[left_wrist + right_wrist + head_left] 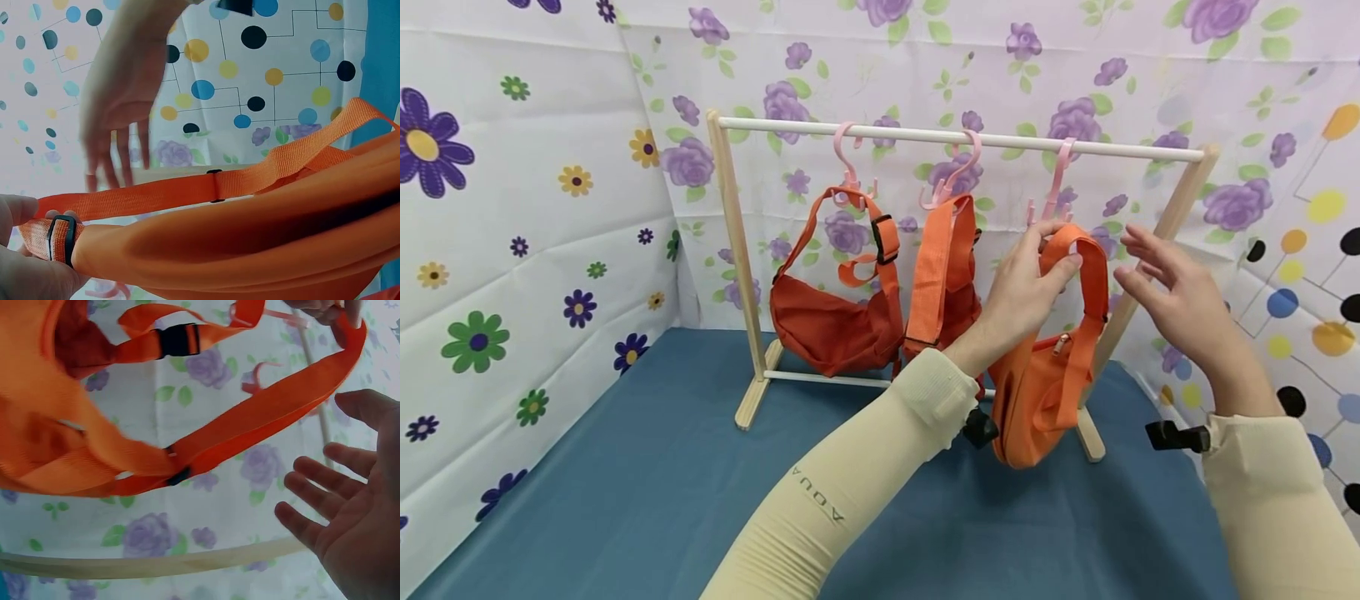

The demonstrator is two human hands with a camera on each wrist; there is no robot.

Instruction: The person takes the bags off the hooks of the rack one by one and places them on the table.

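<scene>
Orange bag (pixel 1041 396) below the hands (pixel 1021 292) (pixel 1187 308)

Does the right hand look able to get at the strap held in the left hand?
Likely yes: the right hand is empty and close beside the strap, with nothing visible between them. The left hand holds the strap's top, leaving the side facing the right hand free.

the rightmost bag (pixel 1037 392) is orange, the hangers (pixel 1059 179) pink, the backdrop (pixel 835 83) purple-flowered.

Head camera: near side, facing far, downward. Wrist cameras: close, sharing orange bag (pixel 187 256); left faces right wall (pixel 287 50), right far wall (pixel 259 465).
</scene>
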